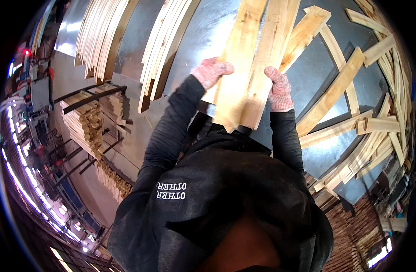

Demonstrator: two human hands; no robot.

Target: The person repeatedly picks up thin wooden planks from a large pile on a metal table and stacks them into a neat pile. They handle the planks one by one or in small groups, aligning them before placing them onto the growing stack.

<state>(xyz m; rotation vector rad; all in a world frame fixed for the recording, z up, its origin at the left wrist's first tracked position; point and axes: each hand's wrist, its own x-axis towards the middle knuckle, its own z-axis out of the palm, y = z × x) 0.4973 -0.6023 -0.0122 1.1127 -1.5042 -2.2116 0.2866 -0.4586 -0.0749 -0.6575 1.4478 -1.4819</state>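
In pink-and-white knit gloves, my two hands are at two long pale wooden boards lying side by side, their near ends close to my waist. My left hand (212,72) is closed on the outer edge of the left board (239,63), thumb on top. On the other side, my right hand (279,89) grips the edge of the right board (268,59), its thumb uppermost and its fingers partly hidden. A narrow gap runs between the boards towards the far end. Another short board (306,37) lies slantwise beside the right one.
Under the boards is a shiny metal table (199,43). Neat rows of planks (101,34) and a smaller row (168,41) stand on its left. Loose boards (332,93) lie crossed on the right. Stacked lumber (83,122) rests on a dark rack at lower left.
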